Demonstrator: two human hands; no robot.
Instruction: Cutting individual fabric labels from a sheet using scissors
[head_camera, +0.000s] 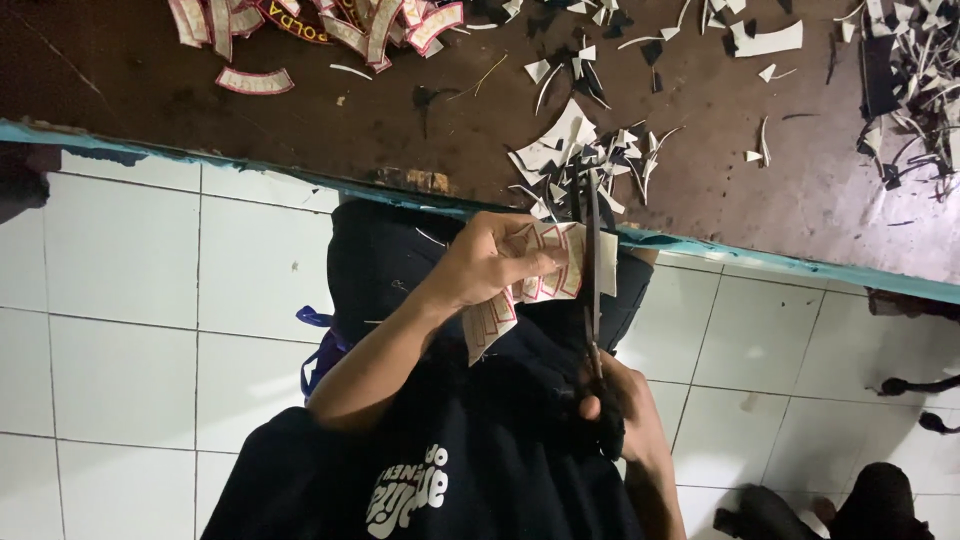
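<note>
1. Over the lap, just below the table edge (760, 262): left hand (480, 265) is closed on a sheet of white patches with red borders (545, 265), thumb on top and fingers curled beneath. That keeps the sheet flat and taut against the blade.
2. Right hand (625, 410) is closed through the handles of dark scissors (592, 290). Blades point up and away from the body and run along the sheet's right edge, so the cut looks to follow the red border.
3. Whether the blades are parted or shut I cannot tell; they read as one thin dark line.
4. Sheet sits mid-air between the two hands, near the table, probably so offcuts drop clear.
5. Dark brown tabletop carries white and dark scraps (575, 160) piled straight beyond the scissor tips.
6. Finished curved patches (320, 25) lie heaped at the far left, well apart from the scraps, which keeps them sorted.
7. White tiled floor (120, 300) below.
</note>
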